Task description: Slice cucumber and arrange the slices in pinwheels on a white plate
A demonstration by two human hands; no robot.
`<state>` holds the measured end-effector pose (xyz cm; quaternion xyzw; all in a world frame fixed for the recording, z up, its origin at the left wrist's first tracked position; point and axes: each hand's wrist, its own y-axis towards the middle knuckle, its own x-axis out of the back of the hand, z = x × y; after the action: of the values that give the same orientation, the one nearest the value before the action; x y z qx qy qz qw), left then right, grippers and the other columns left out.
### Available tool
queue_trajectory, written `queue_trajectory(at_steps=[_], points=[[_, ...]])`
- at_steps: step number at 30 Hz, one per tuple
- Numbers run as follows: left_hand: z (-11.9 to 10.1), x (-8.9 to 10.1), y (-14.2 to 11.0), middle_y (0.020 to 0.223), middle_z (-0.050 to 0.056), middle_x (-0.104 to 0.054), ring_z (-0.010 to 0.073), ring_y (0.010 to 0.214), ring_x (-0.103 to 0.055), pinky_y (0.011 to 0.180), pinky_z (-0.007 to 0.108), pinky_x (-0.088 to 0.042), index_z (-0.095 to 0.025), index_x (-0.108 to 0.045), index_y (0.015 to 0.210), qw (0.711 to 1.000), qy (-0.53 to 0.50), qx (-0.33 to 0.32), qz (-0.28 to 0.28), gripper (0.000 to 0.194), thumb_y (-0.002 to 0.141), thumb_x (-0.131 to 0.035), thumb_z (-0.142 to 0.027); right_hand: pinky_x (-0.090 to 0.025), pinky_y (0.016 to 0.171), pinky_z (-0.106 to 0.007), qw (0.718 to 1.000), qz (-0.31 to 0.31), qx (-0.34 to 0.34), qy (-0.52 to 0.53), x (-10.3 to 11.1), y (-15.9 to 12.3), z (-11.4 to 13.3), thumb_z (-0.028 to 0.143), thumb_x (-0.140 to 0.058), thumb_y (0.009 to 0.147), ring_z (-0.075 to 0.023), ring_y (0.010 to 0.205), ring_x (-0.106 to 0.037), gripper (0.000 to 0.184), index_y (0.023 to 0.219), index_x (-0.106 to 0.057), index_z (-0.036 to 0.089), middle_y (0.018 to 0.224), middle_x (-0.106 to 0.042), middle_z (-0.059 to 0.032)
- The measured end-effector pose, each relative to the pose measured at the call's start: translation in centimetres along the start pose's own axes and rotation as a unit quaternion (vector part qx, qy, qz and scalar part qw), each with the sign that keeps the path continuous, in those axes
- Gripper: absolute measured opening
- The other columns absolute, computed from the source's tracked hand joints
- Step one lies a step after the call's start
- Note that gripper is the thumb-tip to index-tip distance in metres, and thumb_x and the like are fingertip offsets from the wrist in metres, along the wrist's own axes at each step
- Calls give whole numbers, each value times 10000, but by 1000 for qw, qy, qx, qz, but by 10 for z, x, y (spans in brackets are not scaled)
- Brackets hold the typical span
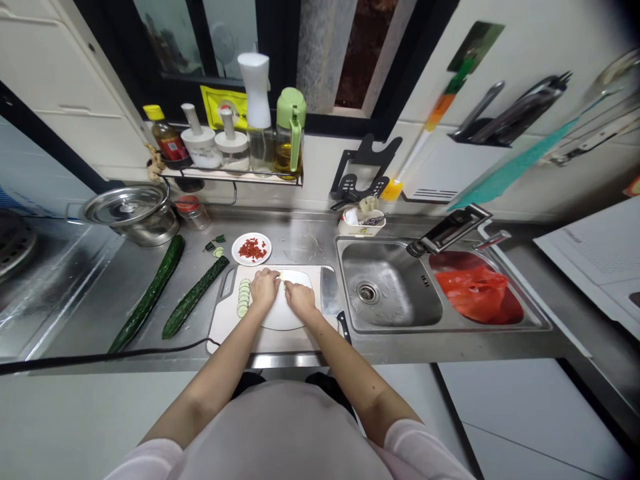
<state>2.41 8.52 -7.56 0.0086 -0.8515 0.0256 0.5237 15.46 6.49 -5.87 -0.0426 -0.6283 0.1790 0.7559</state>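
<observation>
Both hands meet over a white plate (283, 319) that lies on a light cutting board (225, 337). My left hand (265, 288) is closed, its fingertips pinched at the far part of the plate. Close beside it, my right hand (300, 299) is also closed, fingers pressed together. A small pale bit shows between the fingertips, too small to name. Left of the plate, overlapping cucumber slices (243, 298) form a row on the board. A knife (344, 327) with a black riveted handle lies at the board's right edge.
Two cucumbers (195, 297) lie left of the board. Behind it stands a small plate (237, 259) of chopped red pieces. To the right is a double sink (395, 327) with a red plastic bag (473, 293). A black cable (125, 355) crosses the counter's front.
</observation>
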Motion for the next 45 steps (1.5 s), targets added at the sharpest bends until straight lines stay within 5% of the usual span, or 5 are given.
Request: queue_trajectory(at_steps=[35, 45], points=[[-1, -1, 7, 1042, 51, -650, 227, 1011, -569, 848, 324, -441, -281, -685, 1110, 999, -32, 19, -10, 289, 853, -554, -294, -427, 804, -300, 1000, -11, -12, 3, 6, 1, 0, 329, -278, 993, -199, 933, -644, 375, 1251, -539, 253, 1055, -691, -85], [17, 13, -28, 958, 31, -679, 193, 901, -610, 804, 293, -446, -250, -711, 1019, 990, -113, 67, -45, 255, 812, -574, -311, -416, 805, -270, 997, -35, -20, 60, -4, -22, 0, 334, -318, 984, -189, 953, -648, 382, 1275, -556, 264, 1077, -705, -63]])
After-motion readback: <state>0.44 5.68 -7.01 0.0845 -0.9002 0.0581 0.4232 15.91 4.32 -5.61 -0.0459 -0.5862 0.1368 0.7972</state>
